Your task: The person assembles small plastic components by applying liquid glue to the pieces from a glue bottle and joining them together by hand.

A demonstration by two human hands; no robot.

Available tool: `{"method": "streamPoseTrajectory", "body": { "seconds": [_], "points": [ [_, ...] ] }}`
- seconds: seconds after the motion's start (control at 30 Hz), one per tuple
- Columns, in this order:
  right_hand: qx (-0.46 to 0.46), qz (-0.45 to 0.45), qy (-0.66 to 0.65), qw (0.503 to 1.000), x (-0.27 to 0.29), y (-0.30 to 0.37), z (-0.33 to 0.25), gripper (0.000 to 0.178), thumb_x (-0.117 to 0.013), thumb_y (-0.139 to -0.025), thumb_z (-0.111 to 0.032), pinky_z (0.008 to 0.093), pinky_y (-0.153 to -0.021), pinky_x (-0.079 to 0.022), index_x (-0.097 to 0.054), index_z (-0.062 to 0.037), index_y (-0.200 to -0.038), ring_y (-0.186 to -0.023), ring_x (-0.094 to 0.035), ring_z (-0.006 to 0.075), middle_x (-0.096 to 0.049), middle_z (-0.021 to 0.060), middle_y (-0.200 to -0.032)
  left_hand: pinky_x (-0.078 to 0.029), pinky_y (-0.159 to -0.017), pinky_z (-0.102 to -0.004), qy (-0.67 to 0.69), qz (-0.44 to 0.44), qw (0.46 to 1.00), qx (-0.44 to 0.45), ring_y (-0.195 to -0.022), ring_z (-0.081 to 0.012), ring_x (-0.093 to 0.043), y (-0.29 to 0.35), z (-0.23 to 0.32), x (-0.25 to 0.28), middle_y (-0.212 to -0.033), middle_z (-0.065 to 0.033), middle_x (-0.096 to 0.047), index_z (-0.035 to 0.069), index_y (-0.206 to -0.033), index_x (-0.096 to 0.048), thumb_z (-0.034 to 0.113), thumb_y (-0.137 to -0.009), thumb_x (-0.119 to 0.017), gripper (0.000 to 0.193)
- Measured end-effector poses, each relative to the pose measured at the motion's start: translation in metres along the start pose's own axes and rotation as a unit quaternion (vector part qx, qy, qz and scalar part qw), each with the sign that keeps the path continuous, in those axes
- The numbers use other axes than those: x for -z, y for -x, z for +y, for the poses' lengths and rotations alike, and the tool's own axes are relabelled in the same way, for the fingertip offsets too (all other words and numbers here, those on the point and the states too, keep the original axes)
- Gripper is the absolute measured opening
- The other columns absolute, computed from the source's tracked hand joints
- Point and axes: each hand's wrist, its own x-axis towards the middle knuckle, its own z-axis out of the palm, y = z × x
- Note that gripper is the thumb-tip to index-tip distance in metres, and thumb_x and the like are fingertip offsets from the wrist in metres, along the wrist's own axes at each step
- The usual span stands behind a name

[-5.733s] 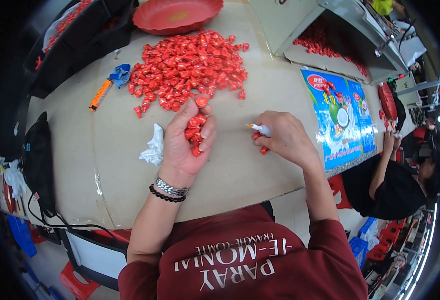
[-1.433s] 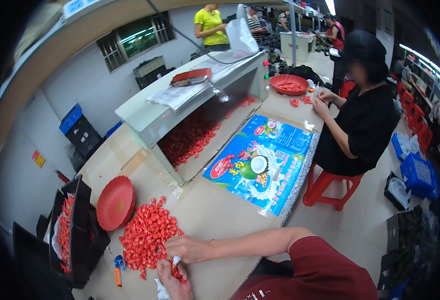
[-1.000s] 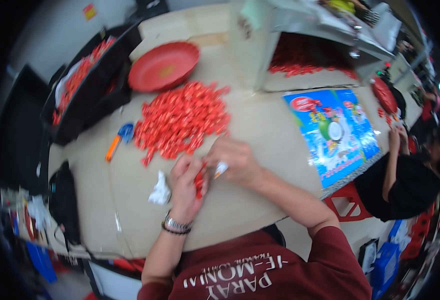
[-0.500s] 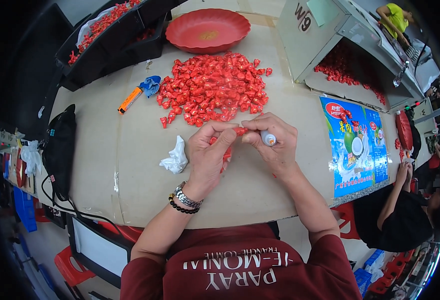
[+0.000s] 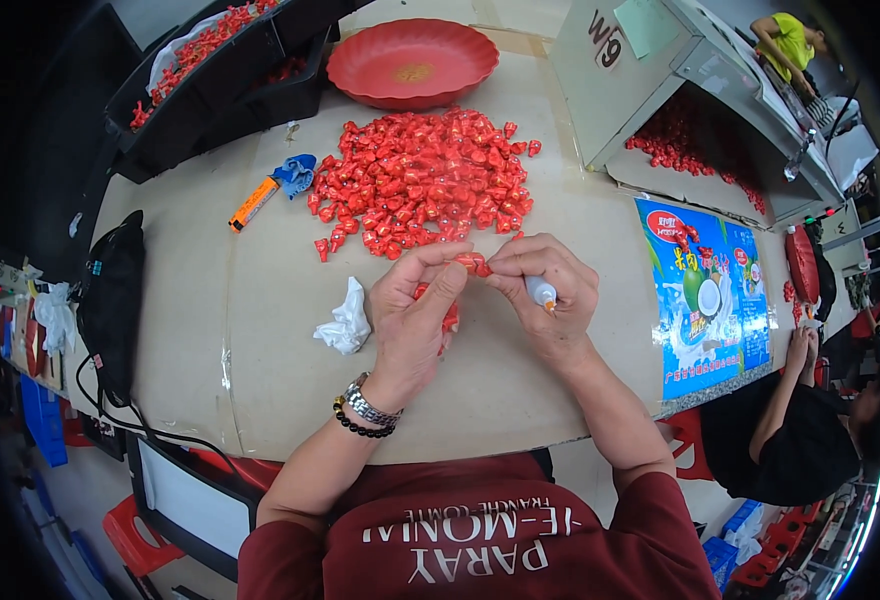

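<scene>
Left hand (image 5: pixel 415 315) and right hand (image 5: pixel 558 295) are meeting over the worktop (image 5: pixel 270 385), fingertips nearly together. One small red piece (image 5: pixel 473 264) is sitting between them: left thumb and forefinger are pinching its near-left end, right thumb and forefinger its right end, both grips narrow.

Remaining left fingers are curling over more red pieces (image 5: pixel 450 318), lodged in the palm. Right hand is also cradling a white tube (image 5: pixel 540 291) below its pinch, the orange-tinted tip (image 5: pixel 550 307) pointing back toward the wearer, apart from the red piece.

Just beyond the fingers a loose red pile (image 5: pixel 420 180) is spreading; farther beyond, a scalloped red dish (image 5: pixel 415 60) is standing. Left of the fingers a crumpled white tissue (image 5: pixel 343 318) is lying near the left hand; beyond it, an orange stick (image 5: pixel 253 204) is resting against a blue wad (image 5: pixel 295 174). Well right of the fingers a blue printed sheet (image 5: pixel 705 300) is lying flat.

Step in hand, as I am judging it: two-handed handling of this single piece. Next move seems to be calling for steady, light pinches and a tube tip kept clear. Fingers are covering the joint, so I cannot tell whether the ends are being pressed or merely held.
</scene>
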Motion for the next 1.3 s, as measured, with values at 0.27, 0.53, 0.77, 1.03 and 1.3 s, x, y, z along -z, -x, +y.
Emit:
{"method": "streamPoseTrajectory", "body": {
  "seconds": [0.27,0.53,0.77,1.03,1.3],
  "points": [
    [-0.053,-0.007,-0.011,0.999,-0.003,0.001,-0.005,0.016,-0.077,-0.069,0.001,0.0302,-0.061,-0.050,-0.067,0.0005,-0.082,-0.069,-0.063,0.0214,-0.064,0.0110,-0.076,-0.032,-0.038,-0.0167,0.015,0.024,1.000,-0.010,-0.048,0.0006,-0.043,0.002,-0.004,-0.002,-0.083,-0.0018,-0.066,0.003,-0.106,-0.061,0.014,-0.094,-0.059,0.017],
    [-0.067,-0.027,-0.022,0.997,-0.003,0.006,-0.006,0.015,-0.076,-0.072,-0.002,0.0278,-0.060,-0.048,-0.066,0.0009,-0.083,-0.070,-0.062,0.0193,-0.065,0.0102,-0.077,-0.033,-0.040,-0.0167,-0.024,0.032,0.998,-0.047,-0.049,0.0005,-0.043,0.003,-0.008,0.000,-0.072,0.0021,-0.060,0.001,-0.104,-0.062,0.014,-0.092,-0.061,0.017],
    [-0.079,-0.022,-0.034,0.996,-0.002,0.005,-0.008,0.014,-0.076,-0.073,-0.001,0.0278,-0.061,-0.048,-0.066,0.0012,-0.083,-0.069,-0.062,0.0187,-0.065,0.0101,-0.077,-0.032,-0.040,-0.0163,-0.021,0.030,0.998,-0.047,-0.048,0.0003,-0.043,0.002,-0.006,-0.002,-0.071,0.0020,-0.060,0.002,-0.103,-0.063,0.013,-0.092,-0.062,0.016],
    [-0.175,0.045,-0.084,0.980,0.013,-0.007,-0.006,0.008,-0.071,-0.078,-0.001,0.0253,-0.061,-0.047,-0.066,0.0012,-0.084,-0.069,-0.060,0.0134,-0.065,0.0073,-0.077,-0.034,-0.036,-0.0174,0.069,-0.009,0.997,0.015,-0.050,-0.0061,-0.048,0.000,0.004,-0.005,-0.088,-0.0054,-0.063,0.004,-0.130,-0.048,0.018,-0.094,-0.056,0.039],
    [-0.387,0.251,0.030,0.887,0.139,-0.038,0.041,0.007,-0.069,-0.079,-0.006,0.0202,-0.050,-0.038,-0.065,-0.0007,-0.082,-0.056,-0.051,0.0061,-0.059,0.0001,-0.068,-0.035,-0.035,-0.0200,0.279,-0.053,0.945,0.160,-0.058,-0.0120,-0.053,-0.009,-0.002,0.006,-0.096,-0.0094,-0.063,0.001,-0.113,-0.054,0.038,-0.100,-0.040,0.042]
  ]
}}
